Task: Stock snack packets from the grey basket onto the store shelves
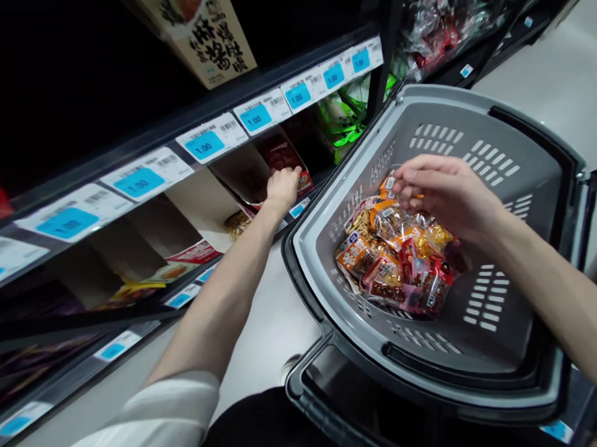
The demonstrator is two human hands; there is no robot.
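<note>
My left hand [284,186] reaches into the lower shelf, its fingers curled down at a red display box [278,152]. What its fingers grip inside the box is hidden. Over the grey shopping basket [503,327] hovers my right hand [443,188], fingers loosely bent, with nothing visible in it. Beneath it lie several small snack packets [391,218], orange, red and clear, heaped at the basket's shelf side. An orange packet [386,187] shows just beside the right fingertips; I cannot tell whether they touch.
Price labels [205,144] line the black shelf edge above my left hand. A cardboard box [213,39] stands on the upper shelf. Green packets [340,115] lie beyond the red box. The basket's black handle [315,384] sticks out toward me. Pale floor [576,78] shows at the right.
</note>
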